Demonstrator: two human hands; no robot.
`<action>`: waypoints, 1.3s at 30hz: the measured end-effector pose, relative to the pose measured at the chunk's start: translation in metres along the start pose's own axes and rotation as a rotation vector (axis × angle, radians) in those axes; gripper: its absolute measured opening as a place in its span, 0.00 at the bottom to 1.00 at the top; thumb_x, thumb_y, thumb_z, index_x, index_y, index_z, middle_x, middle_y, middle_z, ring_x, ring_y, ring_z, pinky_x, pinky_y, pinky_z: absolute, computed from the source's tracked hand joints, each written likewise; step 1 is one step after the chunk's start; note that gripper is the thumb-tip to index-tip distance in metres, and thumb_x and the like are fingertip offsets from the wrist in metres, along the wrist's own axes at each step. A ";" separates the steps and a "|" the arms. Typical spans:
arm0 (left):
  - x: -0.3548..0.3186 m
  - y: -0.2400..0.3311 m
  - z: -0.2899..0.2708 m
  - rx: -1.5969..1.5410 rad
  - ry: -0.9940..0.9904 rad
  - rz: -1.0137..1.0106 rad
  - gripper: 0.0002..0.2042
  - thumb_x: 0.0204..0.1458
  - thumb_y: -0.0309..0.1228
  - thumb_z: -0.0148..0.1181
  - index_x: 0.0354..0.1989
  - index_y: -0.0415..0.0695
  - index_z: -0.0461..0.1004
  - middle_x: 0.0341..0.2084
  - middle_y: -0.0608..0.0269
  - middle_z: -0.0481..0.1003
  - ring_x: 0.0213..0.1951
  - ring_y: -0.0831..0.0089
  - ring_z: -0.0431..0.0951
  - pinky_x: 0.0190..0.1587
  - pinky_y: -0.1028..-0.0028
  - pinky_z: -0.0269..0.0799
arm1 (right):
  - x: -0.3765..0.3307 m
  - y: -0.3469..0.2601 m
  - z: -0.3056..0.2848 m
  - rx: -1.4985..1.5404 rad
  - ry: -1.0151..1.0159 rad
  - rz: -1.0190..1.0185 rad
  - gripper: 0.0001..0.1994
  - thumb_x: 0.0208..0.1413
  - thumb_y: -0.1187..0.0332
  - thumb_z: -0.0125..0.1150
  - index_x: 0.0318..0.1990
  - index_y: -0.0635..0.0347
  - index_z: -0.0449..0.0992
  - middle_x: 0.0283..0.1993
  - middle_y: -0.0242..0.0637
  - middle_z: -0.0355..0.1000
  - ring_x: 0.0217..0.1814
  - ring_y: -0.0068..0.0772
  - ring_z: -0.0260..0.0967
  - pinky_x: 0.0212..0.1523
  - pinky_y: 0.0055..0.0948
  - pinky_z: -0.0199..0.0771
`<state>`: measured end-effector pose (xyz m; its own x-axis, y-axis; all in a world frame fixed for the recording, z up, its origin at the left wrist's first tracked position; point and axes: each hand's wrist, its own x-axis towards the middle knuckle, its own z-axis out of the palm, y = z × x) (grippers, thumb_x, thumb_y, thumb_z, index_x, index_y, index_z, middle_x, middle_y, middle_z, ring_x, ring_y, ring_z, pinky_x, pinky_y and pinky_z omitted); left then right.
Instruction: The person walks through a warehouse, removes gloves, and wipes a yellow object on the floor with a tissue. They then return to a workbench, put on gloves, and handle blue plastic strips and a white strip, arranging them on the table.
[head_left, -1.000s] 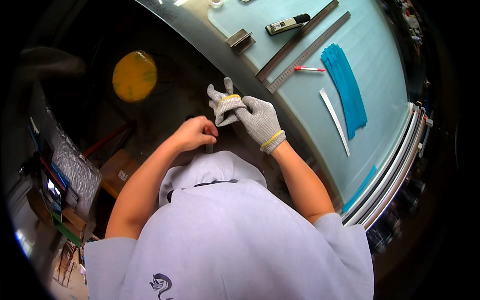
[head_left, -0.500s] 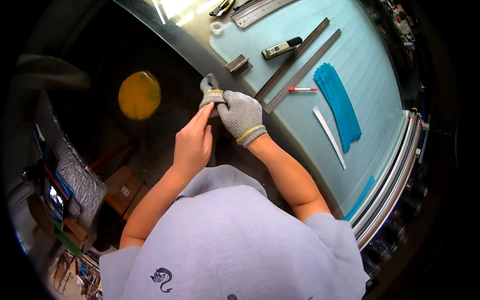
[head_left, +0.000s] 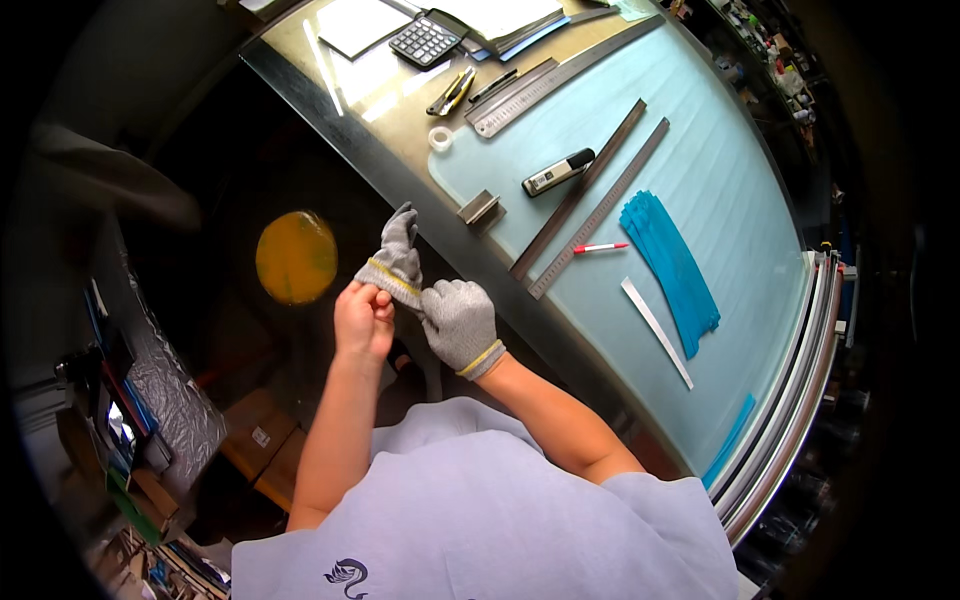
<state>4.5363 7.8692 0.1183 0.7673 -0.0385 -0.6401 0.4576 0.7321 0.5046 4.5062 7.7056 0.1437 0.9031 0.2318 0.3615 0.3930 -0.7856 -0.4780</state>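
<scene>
Where the worktable [head_left: 590, 340] spreads: a broad, pale top with a dark border, along the person's right side.
Left forearm [head_left: 338, 430]: well off the worktable's border, reaching almost straight ahead.
Right forearm [head_left: 545, 405]: beside the worktable's border, slanting forward and leftward.
Blue strips [head_left: 672, 275]: stacked on the worktable's top.
Right hand [head_left: 463, 322]: near the worktable's border, in a grey glove, back upward, wrist nearly straight, fingers bent together and pinching the cuff of a loose glove [head_left: 399, 250].
Loose glove: near the worktable's border, between the hands, its fingers pointing forward.
Left hand [head_left: 362, 325]: bare, farther from the worktable, fingers curled and bunched against that cuff; cannot tell whether any fingertips are inside.
Pen [head_left: 601, 247]: red and white, on the worktable.
</scene>
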 end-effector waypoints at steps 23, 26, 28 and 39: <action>0.043 0.011 0.025 0.716 -0.026 0.407 0.42 0.52 0.29 0.67 0.74 0.42 0.48 0.71 0.53 0.53 0.73 0.58 0.50 0.73 0.61 0.47 | 0.045 -0.027 -0.004 0.401 -0.210 -0.318 0.08 0.51 0.63 0.64 0.34 0.56 0.76 0.27 0.39 0.70 0.30 0.46 0.70 0.33 0.44 0.69; 0.067 0.014 0.000 0.756 -0.056 0.525 0.32 0.53 0.29 0.66 0.68 0.37 0.62 0.60 0.48 0.70 0.63 0.59 0.68 0.66 0.65 0.62 | 0.045 -0.029 0.006 0.387 -0.254 -0.311 0.08 0.53 0.63 0.64 0.35 0.57 0.76 0.27 0.39 0.71 0.30 0.46 0.70 0.32 0.43 0.68; 0.056 0.015 0.004 0.469 0.051 0.429 0.14 0.61 0.35 0.59 0.35 0.34 0.82 0.26 0.56 0.82 0.30 0.71 0.82 0.40 0.75 0.75 | 0.040 -0.031 0.019 0.459 -0.305 -0.231 0.09 0.56 0.62 0.62 0.32 0.58 0.76 0.28 0.42 0.71 0.31 0.50 0.70 0.33 0.44 0.69; -0.092 0.067 -0.283 0.667 0.378 0.265 0.10 0.62 0.34 0.55 0.37 0.39 0.76 0.20 0.67 0.75 0.20 0.78 0.74 0.20 0.78 0.61 | -0.138 0.108 -0.009 -0.178 0.123 0.481 0.13 0.55 0.63 0.67 0.31 0.64 0.73 0.31 0.48 0.69 0.36 0.55 0.68 0.40 0.46 0.69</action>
<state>4.3692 8.1144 0.0466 0.7385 0.3993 -0.5433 0.5452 0.1205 0.8296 4.4223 7.5839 0.0495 0.9428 -0.2397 0.2318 -0.1060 -0.8746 -0.4732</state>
